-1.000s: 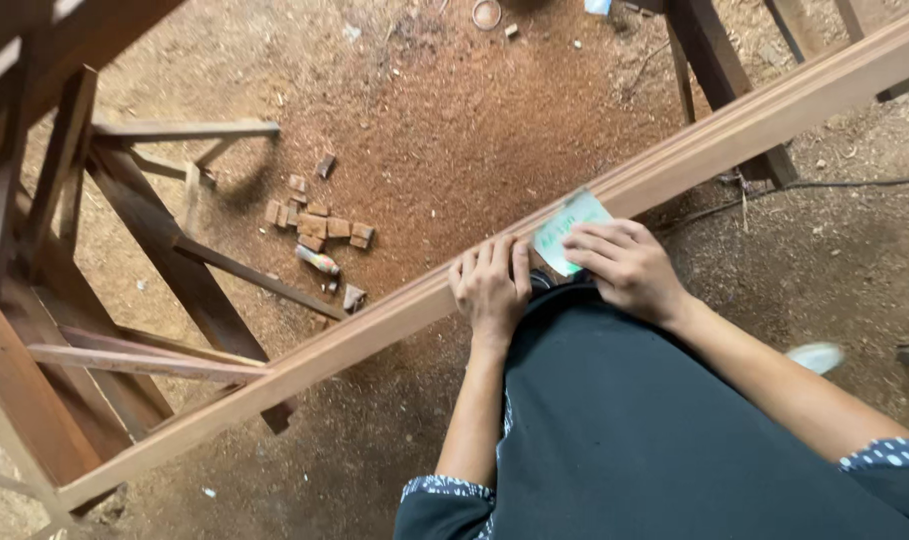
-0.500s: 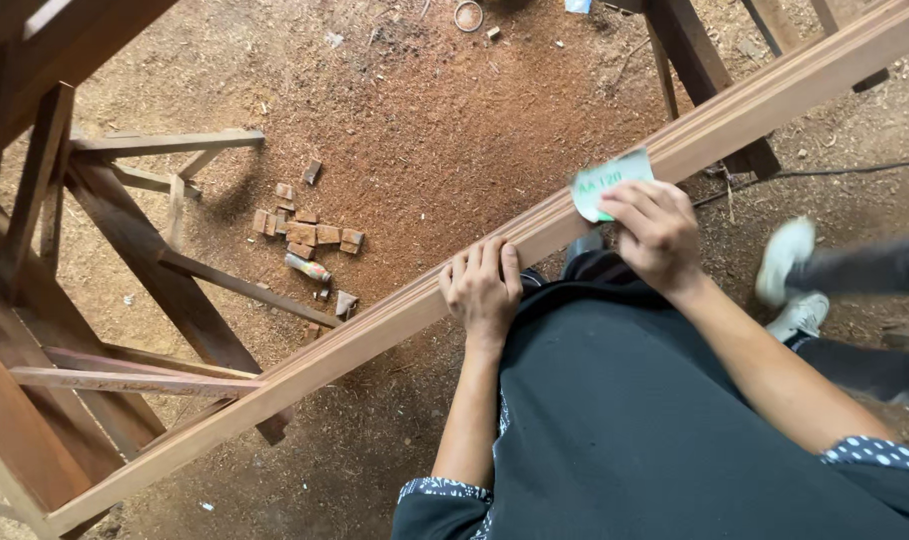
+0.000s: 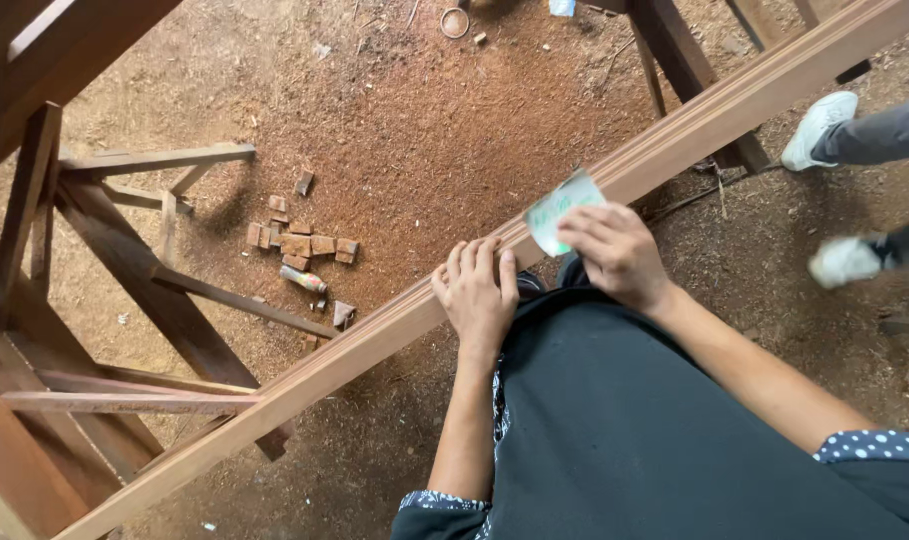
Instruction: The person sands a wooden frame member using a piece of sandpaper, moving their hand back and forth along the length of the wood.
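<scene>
Sandpaper point(image 3: 562, 212), a small pale sheet with a greenish back, sits on the long wooden beam point(image 3: 374, 335) that runs diagonally across the view, up toward the top right. It looks thin, light and floppy, so you take it flat under the fingertips, not by an edge. Your right hand point(image 3: 614, 252) does that: fingers point(image 3: 589, 222) curled over the sheet, pressing it onto the beam's top face, forearm coming in from the lower right. Beam looks stiff, heavy, grooved along its length; grip it across the width. Your left hand point(image 3: 477, 290) rests palm down on it just beside the right, fingers spread narrow, holding nothing. Another person's shoes point(image 3: 816, 128) stand well apart at the right. Wood blocks point(image 3: 299, 243) lie on the dirt floor point(image 3: 424, 140).
</scene>
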